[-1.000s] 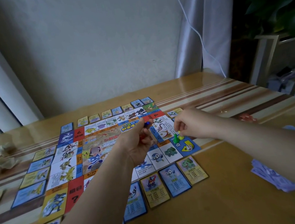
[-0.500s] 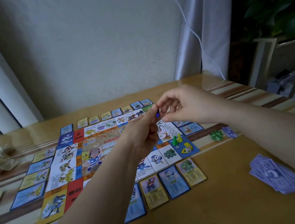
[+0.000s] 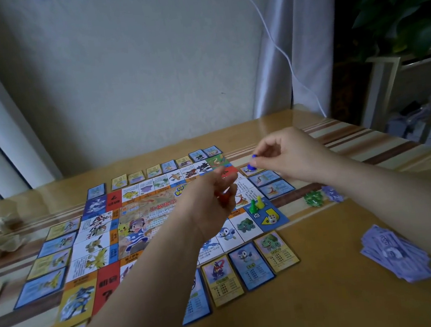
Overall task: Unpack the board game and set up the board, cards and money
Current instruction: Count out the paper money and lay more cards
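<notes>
Since the frame 0.5 s earlier, the 2 hands, then met above the middle of the board, have been drawn apart: the right hand has been carried out to the right, over the board's far right corner, and the left hand has been lowered a little over the centre. A blue pawn is pinched between the right thumb and forefinger, held clear of the board, apparently so that it can be set down upright. The left hand is curled, and a red piece is seen inside the curl; it is probably kept there as the next one to be passed across. The board is laid open and flat on the table. On its blue corner square, 2 pawns are stood side by side, a green pawn and a yellow pawn, which suggests that this square is taken as the start and that the blue pawn is meant to join them. Property cards are set face up just outside the board's edges, each seemingly matched to the square beside it. A loose pile of purple notes is left well to the right, near the right forearm, and a smaller bunch of green notes is placed just beyond the board's right edge. The setup is judged to be nearly done, with the blue and red pieces not yet placed.
</notes>
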Available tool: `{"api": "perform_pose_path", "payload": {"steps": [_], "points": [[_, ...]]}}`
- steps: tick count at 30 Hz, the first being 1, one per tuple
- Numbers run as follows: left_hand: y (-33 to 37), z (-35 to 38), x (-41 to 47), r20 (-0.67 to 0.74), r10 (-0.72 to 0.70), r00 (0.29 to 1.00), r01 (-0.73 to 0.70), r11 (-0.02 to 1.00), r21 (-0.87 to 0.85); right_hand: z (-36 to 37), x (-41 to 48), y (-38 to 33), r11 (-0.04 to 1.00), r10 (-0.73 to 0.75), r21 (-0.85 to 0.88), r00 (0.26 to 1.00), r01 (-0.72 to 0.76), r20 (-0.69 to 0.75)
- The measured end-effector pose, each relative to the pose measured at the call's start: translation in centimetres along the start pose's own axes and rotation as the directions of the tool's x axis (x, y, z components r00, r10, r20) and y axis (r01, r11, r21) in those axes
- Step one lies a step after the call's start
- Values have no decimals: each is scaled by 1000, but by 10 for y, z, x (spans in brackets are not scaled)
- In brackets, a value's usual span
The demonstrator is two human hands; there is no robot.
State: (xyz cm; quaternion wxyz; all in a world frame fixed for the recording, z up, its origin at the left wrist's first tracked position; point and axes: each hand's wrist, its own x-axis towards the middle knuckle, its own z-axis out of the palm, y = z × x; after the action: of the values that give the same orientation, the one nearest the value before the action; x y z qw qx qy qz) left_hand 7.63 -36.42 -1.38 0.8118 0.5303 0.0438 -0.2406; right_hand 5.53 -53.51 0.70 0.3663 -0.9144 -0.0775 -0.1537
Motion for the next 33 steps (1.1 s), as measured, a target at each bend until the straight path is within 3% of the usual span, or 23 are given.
{"api": "perform_pose_path", "payload": {"steps": [4, 12, 20, 25, 27, 33], "points": [[-8, -12, 2, 10, 4, 1000, -4, 1000, -14, 15, -9, 30, 969, 165, -215, 967, -122, 194], [-18, -14, 7, 1, 61, 998, -61, 996, 62, 30, -12, 43, 942, 179, -324, 951, -91, 253], [-21, -15, 4, -34, 64, 997, -60, 991, 119, 27, -14, 42, 957, 164, -274, 954, -93, 252], [-22, -13, 3, 17, 41, 999, -42, 998, 40, 10, -12, 13, 992, 42, -119, 995, -31, 87], [-22, -11, 3, 34, 47, 998, -49, 997, 56, 9, -14, -2, 1000, -7, -17, 994, 9, 110], [-20, -8, 3, 67, 251, 966, -259, 923, 286, 18, -9, -12, 999, -8, 46, 989, 1, 148]]}}
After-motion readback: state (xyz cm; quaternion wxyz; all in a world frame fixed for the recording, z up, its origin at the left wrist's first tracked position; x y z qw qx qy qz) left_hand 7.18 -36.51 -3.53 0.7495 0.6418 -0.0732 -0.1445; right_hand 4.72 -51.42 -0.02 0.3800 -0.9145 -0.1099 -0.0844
